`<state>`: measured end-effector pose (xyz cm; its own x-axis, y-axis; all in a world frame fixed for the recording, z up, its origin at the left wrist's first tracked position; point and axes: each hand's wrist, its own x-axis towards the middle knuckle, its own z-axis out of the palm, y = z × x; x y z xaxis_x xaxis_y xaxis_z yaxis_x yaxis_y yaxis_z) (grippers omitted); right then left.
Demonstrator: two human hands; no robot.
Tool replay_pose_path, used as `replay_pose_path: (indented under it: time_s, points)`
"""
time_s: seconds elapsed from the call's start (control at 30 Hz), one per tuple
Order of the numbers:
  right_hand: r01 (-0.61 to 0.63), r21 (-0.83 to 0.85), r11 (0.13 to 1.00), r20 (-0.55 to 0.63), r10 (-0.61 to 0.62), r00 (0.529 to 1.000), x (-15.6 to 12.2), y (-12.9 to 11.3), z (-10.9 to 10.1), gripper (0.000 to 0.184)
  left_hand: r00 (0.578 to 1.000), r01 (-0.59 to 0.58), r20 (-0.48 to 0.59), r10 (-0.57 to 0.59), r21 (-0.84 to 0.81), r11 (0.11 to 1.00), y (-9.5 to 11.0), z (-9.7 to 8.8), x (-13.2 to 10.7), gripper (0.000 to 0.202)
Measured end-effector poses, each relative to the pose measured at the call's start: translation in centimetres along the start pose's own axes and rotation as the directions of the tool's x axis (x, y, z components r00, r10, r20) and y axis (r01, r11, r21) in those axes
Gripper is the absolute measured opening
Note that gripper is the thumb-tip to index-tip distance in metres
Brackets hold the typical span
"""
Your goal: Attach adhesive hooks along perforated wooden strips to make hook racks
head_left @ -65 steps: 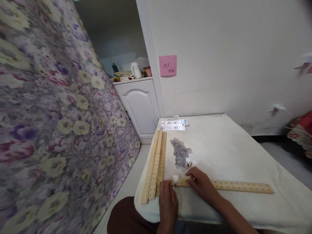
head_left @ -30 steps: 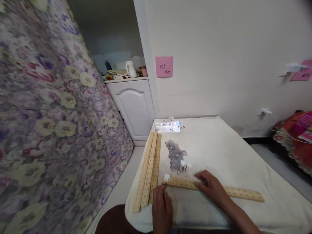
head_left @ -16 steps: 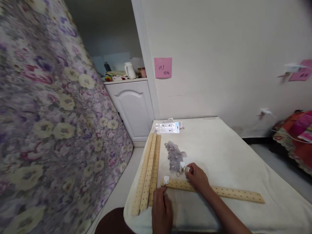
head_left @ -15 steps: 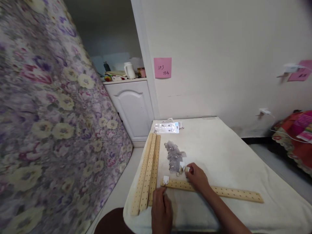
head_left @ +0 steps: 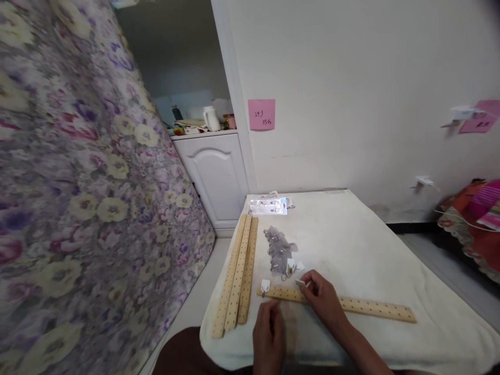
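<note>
A narrow wooden strip with rows of holes [head_left: 377,309] lies crosswise near the table's front. A white-backed metal hook [head_left: 265,286] sits at its left end. My left hand [head_left: 269,333] is just below that end, its fingers curled together; whether anything is in them is hidden. My right hand [head_left: 322,299] pinches another small white-backed hook [head_left: 300,283] above the middle of the strip. Just beyond lie more white-backed hooks [head_left: 291,266], beside a heap of small clear-grey packets [head_left: 279,247] with metal bits in them.
Several perforated wooden strips [head_left: 238,276] lie lengthwise along the table's left edge. Clear blister packaging [head_left: 267,206] rests at the far end. A cream cloth covers the table [head_left: 351,245]. A floral curtain [head_left: 97,182] hangs at left, and a wall [head_left: 332,104] stands beyond.
My left hand has moved right, away from the hook at the strip's end. My right hand has drawn back from the loose hooks toward the strip, carrying a white-backed hook. The view shifted slightly.
</note>
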<state>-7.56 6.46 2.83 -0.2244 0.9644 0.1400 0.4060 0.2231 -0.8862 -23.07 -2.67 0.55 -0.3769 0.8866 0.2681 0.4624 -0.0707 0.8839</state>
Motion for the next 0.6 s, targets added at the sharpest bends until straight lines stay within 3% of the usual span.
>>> replay_pose_path:
  time_s: [0.1, 0.23, 0.4, 0.6]
  points:
    - [0.152, -0.020, 0.988, -0.019, -0.153, 0.988, -1.2, -0.9, 0.1, 0.009, 0.977, 0.184, 0.152, -0.150, -0.239, 0.954, 1.7, 1.2, -0.5, 0.030]
    - [0.323, -0.082, 0.943, 0.020, -0.323, 0.946, -2.5, -1.4, 0.4, 0.021, 0.914, 0.384, 0.314, -0.257, -0.467, 0.797, 2.5, 1.9, -0.3, 0.040]
    - [0.401, -0.143, 0.905, 0.036, -0.400, 0.916, -3.4, -0.4, 1.4, 0.022, 0.837, 0.547, 0.371, -0.403, -0.520, 0.656, 2.4, 2.2, -0.1, 0.040]
    - [0.500, -0.075, 0.863, 0.082, -0.494, 0.865, -4.2, 0.0, 1.7, 0.025, 0.827, 0.561, 0.350, -0.440, -0.474, 0.678, 1.6, 2.0, -0.2, 0.034]
